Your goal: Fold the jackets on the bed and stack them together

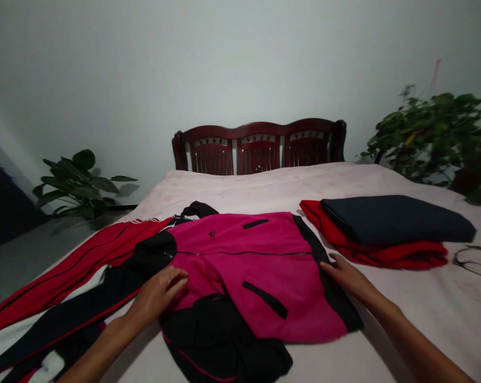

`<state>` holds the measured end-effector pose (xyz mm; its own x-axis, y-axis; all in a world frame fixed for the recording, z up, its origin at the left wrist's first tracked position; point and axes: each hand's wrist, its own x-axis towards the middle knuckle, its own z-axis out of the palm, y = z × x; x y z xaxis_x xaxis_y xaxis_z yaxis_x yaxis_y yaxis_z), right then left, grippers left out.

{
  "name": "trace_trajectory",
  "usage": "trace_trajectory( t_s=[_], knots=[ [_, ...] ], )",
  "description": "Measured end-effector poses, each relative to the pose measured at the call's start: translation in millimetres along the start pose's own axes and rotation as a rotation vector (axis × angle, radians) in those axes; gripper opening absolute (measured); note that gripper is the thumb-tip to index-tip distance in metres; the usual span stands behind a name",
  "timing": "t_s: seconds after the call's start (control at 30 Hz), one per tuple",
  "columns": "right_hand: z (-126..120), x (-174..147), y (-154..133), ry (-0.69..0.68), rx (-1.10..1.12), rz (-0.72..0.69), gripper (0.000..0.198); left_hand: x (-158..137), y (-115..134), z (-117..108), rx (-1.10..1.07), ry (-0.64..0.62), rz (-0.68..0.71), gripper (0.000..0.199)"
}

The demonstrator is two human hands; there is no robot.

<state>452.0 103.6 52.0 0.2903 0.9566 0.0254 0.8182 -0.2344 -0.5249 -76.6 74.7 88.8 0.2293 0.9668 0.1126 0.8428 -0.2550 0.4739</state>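
A magenta jacket with black collar, sleeves and hem lies face up on the bed, its zip running sideways and closed. One black sleeve is folded over the near side of its front. My left hand rests at the near shoulder, fingers loosely bent and apart. Over the black hem is my right hand, its fingertips touching the edge and its thumb apart from them. Neither hand visibly grips the cloth.
Red, white and dark garments lie spread at the left. A folded dark blue cloth sits on a folded red one at the right, beside glasses. Behind are a wooden headboard and potted plants on both sides.
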Motion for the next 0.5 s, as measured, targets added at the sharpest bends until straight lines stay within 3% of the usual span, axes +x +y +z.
trace_trajectory(
  t_s=[0.07, 0.13, 0.2, 0.37, 0.43, 0.5],
  knots=[
    [4, -25, 10, -0.097, 0.135, 0.046, 0.073, -35, -5, 9, -0.098, -0.132, 0.032, 0.04],
    [7, -43, 14, -0.124, 0.188, 0.058, 0.075, -63, -12, 17, -0.092, -0.247, 0.089, 0.07],
    [13, -56, 13, -0.111, 0.172, 0.05, 0.077, -80, -17, 28, -0.011, -0.272, 0.144, 0.087],
    [25, -71, -17, 0.0, 0.181, -0.045, 0.064, -79, -1, 46, 0.074, -0.063, 0.218, 0.051],
    [14, -72, -32, 0.051, 0.239, -0.155, 0.054, -73, 10, 39, 0.015, -0.012, 0.214, 0.031],
    [-8, -68, -40, 0.144, 0.29, -0.203, 0.05, -70, 16, 24, -0.073, 0.047, 0.156, 0.023]
  ],
)
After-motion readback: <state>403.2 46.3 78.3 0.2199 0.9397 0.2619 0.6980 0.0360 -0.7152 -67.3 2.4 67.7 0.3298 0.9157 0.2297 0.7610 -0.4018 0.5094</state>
